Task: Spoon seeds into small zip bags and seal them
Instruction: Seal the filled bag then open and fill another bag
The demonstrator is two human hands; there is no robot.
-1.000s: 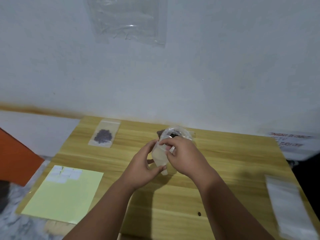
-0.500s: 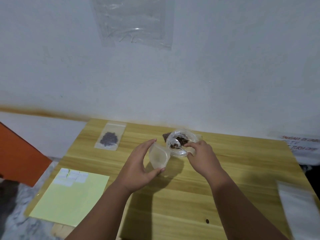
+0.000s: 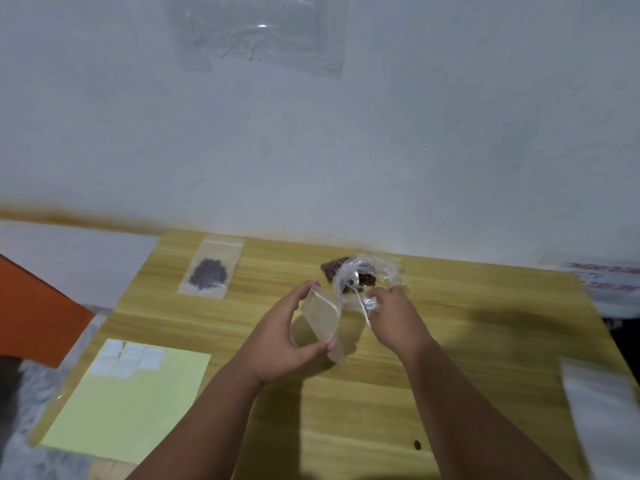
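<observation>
A wooden worktop (image 3: 467, 341) stands by a white wall. A yellow sheet (image 3: 138, 403) lies near its left edge. The left hand (image 3: 280, 344) holds an empty small zip bag (image 3: 320, 317) up over the middle, its grip pinching the bag's edges. The right hand (image 3: 398, 320) has its grip pinching a spoon (image 3: 360, 299), whose tip is in the open seed bag (image 3: 367, 275) just behind. A filled zip bag (image 3: 209, 268) lies back left.

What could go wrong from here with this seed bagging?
1. The small zip bag in the left hand is limp and its mouth looks narrow, so seeds may miss and scatter on the table.
2. The spoon in the right hand sits inside the loose seed bag; lifting could snag the plastic and spill.
</observation>
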